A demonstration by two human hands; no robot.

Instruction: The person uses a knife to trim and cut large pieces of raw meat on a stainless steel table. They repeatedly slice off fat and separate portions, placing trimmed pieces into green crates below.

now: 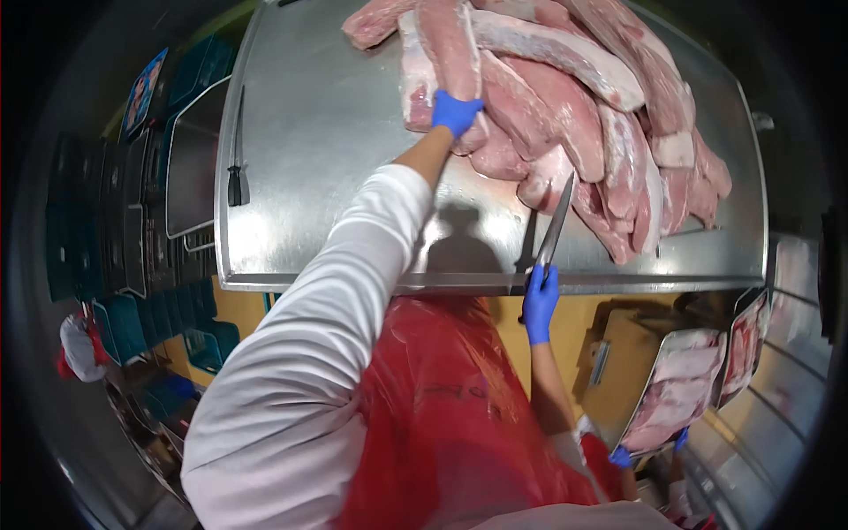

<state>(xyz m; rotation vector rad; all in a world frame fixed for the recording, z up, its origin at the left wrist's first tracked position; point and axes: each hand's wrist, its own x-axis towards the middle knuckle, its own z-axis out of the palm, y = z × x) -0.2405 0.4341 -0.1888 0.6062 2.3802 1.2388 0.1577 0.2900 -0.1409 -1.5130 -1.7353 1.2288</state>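
White sleeve [309, 331], glossy red apron [433, 424], blue gloves [541, 306] on hands [456, 113]

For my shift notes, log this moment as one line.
left hand: on meat strip | right hand: gripping knife, blade toward meat pile | black-handled tool: on left side of metal table

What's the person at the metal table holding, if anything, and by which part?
The right hand holds a knife by its handle. The left hand spans a pork loin near one end; whether it grips is unclear.
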